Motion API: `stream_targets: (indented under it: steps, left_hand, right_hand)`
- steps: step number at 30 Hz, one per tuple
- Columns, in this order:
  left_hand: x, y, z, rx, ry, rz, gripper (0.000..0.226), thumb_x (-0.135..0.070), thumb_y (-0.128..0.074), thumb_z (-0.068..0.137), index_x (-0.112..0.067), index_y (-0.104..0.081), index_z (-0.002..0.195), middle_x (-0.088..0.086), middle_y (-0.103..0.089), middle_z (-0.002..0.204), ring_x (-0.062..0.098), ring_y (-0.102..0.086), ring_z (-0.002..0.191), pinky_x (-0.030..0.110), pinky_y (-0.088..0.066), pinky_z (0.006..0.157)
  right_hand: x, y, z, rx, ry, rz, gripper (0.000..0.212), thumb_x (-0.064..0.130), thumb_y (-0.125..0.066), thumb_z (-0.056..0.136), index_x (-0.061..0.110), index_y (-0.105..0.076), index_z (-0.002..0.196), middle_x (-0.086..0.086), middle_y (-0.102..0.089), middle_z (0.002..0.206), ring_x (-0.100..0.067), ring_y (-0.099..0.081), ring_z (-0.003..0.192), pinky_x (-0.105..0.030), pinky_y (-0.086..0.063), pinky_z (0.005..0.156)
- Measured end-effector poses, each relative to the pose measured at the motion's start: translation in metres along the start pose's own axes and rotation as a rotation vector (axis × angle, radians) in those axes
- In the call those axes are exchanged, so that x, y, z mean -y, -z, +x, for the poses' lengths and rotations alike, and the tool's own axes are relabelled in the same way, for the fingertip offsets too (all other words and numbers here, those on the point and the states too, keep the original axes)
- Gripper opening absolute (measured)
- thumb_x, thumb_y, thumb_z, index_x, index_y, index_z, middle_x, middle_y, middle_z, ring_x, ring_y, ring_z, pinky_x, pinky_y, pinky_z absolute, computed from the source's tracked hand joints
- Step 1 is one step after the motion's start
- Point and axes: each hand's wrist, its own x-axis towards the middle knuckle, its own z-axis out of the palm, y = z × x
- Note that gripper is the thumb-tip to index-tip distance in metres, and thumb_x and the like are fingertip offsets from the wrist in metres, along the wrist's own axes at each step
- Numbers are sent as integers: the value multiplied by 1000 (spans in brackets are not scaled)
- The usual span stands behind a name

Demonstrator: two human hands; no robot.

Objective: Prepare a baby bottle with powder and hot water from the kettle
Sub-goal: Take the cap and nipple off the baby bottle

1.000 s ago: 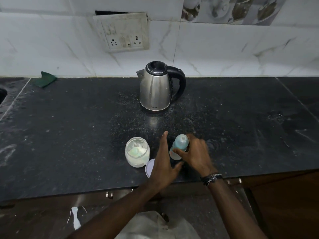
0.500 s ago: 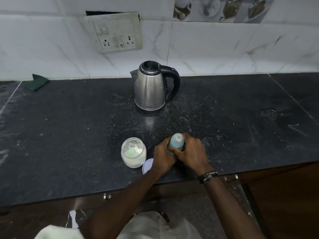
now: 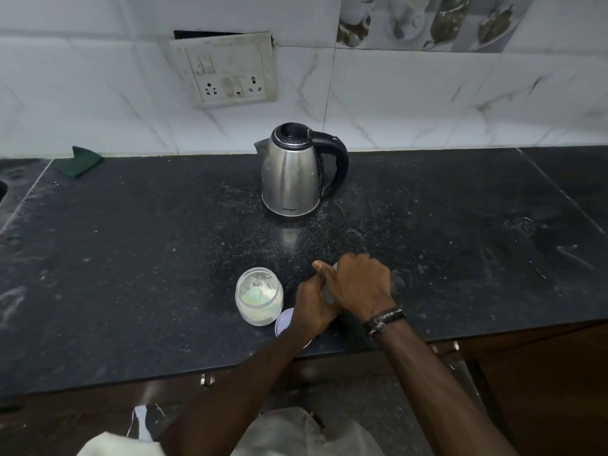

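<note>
Both hands' grip wraps small bottle (image 3: 329, 292), left hand (image 3: 311, 307), right hand (image 3: 360, 284), speckled counter (image 3: 131, 258)

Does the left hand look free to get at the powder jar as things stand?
Probably not at once: the left hand is clasped on the bottle with the right hand. The open jar stands just beside it, unobstructed.

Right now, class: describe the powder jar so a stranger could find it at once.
Start at the steel kettle on the black counter. Come toward the near edge: the powder jar stands left of both hands. It alone is clear, open-topped, holding pale powder.
</note>
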Motion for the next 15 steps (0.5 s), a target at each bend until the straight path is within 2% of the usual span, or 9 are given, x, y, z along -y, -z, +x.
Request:
stream_targets:
  steps: [2,4,8,11,13,15]
  left_hand:
    - [-2,1,-1,-2,-21,4,20,-25,-80,73,-21,-63,84,-16,-63,67,-12,-60,63,14,-41,58]
    - [-3,2,-3,-2,-56,-32,22,-35,-76,71,-30,-58,82,-18,-64,67,-12,-60,65,12,-42,60]
    - [-3,3,-4,-8,-113,-82,26,-39,-78,74,-34,-64,95,-17,-71,81,-5,-67,77,20,-51,67]
    - [0,3,-3,-19,-129,-112,34,-38,-83,76,-25,-68,104,-8,-75,91,5,-72,86,30,-57,72]
    - [3,2,-3,-15,-136,-110,42,-33,-85,76,-20,-68,112,-5,-76,98,12,-73,90,37,-59,74]
    - [3,2,-2,-26,-154,-75,49,-28,-86,74,-19,-66,118,-6,-75,104,11,-72,94,37,-59,80]
  right_hand:
    - [3,1,2,0,-18,-20,63,63,-38,97,7,-67,102,-15,-69,107,-34,-67,101,-39,-52,79]
    - [1,0,4,-31,25,-42,50,52,-44,98,7,-66,102,-14,-69,107,-33,-67,99,-37,-52,77]
    - [-13,10,4,9,259,-98,32,39,-54,92,13,-60,109,-12,-68,107,-34,-65,98,-37,-43,71]
    - [-28,23,-1,42,368,-30,35,33,-61,82,20,-51,113,-5,-65,102,-31,-62,97,-36,-45,73]
    - [-40,33,-3,59,326,115,43,30,-68,80,23,-47,116,2,-59,101,-25,-60,96,-33,-41,73]
    - [-52,41,-3,77,255,240,55,27,-73,79,25,-43,125,2,-58,108,-23,-59,101,-31,-44,78]
